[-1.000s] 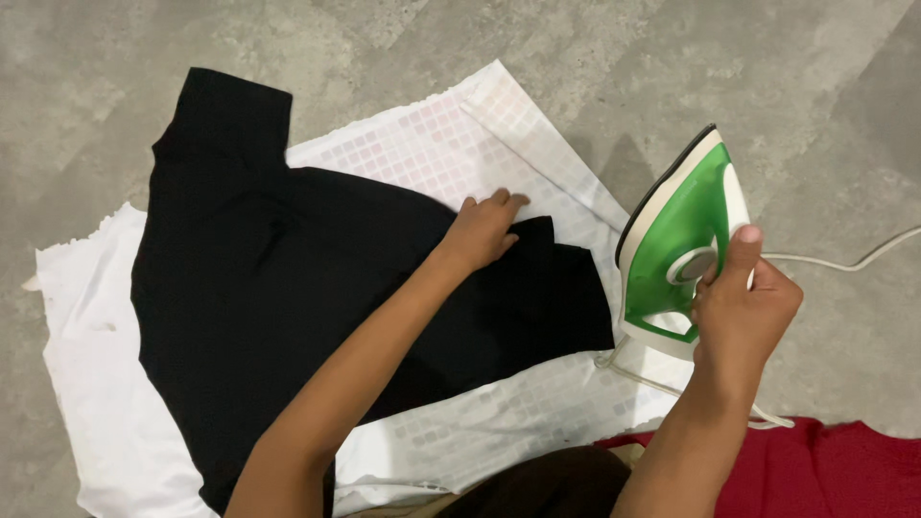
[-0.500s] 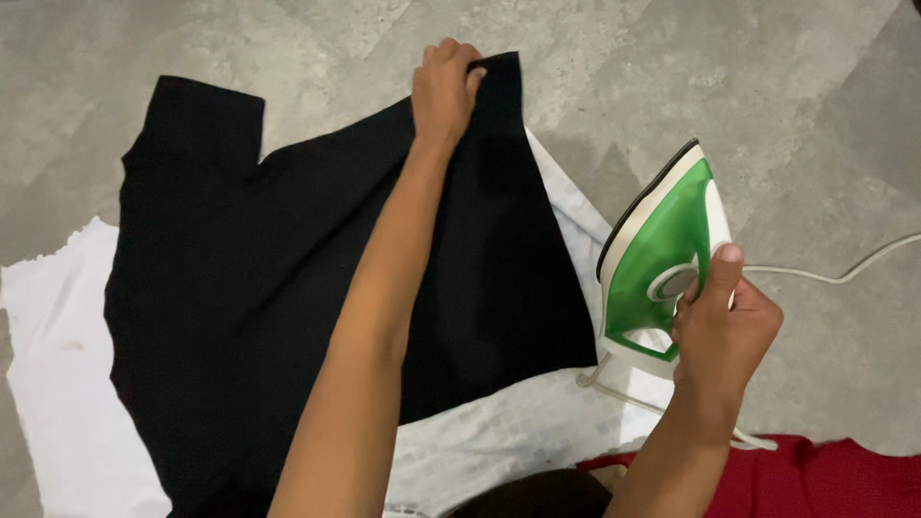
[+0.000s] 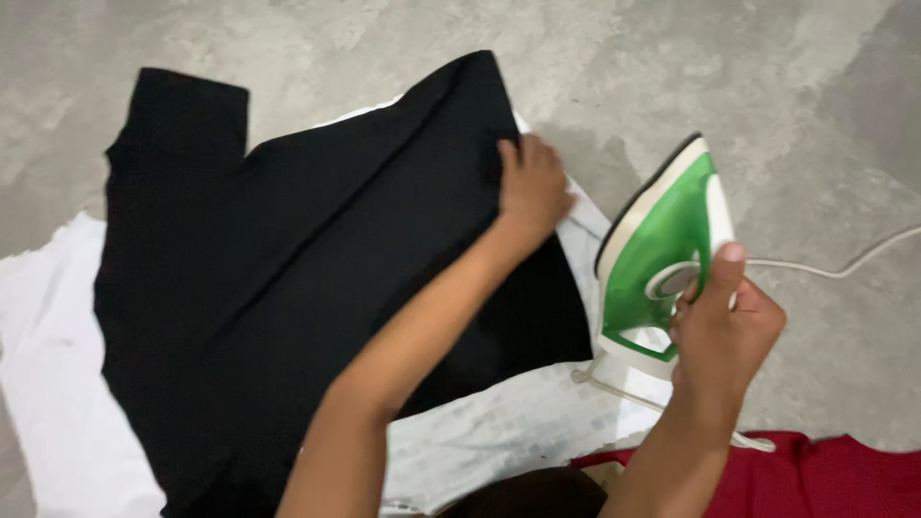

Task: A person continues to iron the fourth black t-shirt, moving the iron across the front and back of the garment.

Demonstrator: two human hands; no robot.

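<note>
A black garment [image 3: 288, 278] lies spread over a white cloth [image 3: 58, 403] on a grey stone floor. My left hand [image 3: 532, 187] rests on the garment's right edge, fingers closed over the fabric near its upper corner. My right hand [image 3: 724, 331] grips the handle of a green and white iron [image 3: 657, 254], which stands tilted on its heel at the white cloth's right edge, just right of the garment.
The iron's white cord [image 3: 835, 269] runs off to the right across the floor [image 3: 748, 77], with another loop near the iron's base. A red cloth [image 3: 815, 480] lies at the bottom right. A dark brown fabric shows at the bottom edge.
My left hand unfolded the black garment's flap upward over the white cloth, then slid back down along its right edge. The iron stayed in my right hand, nearly still.
</note>
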